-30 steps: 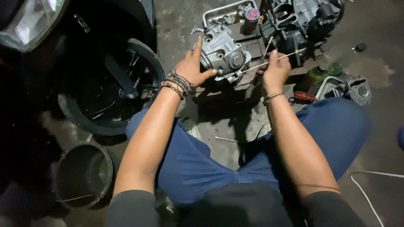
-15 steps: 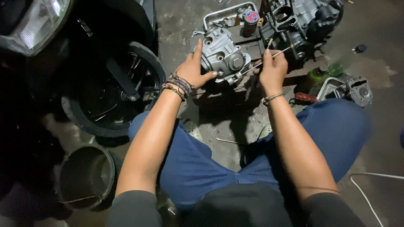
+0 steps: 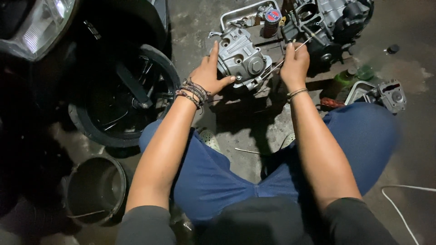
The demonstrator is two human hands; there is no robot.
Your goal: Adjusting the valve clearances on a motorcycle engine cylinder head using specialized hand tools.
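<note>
The grey cylinder head sits on the concrete floor around 12 o'clock, left hand clamped on its near side. Right hand pinches a thin metal rod running from the head toward the dark engine block at 1. Scooter wheel crowds in at 10, bucket at 8, small carburetor-looking part at 2.

A grey cast-metal cylinder head sits tilted on the concrete floor, steadied at its near-left side. A thin metal rod slants across its right side towards the dark engine block.
</note>
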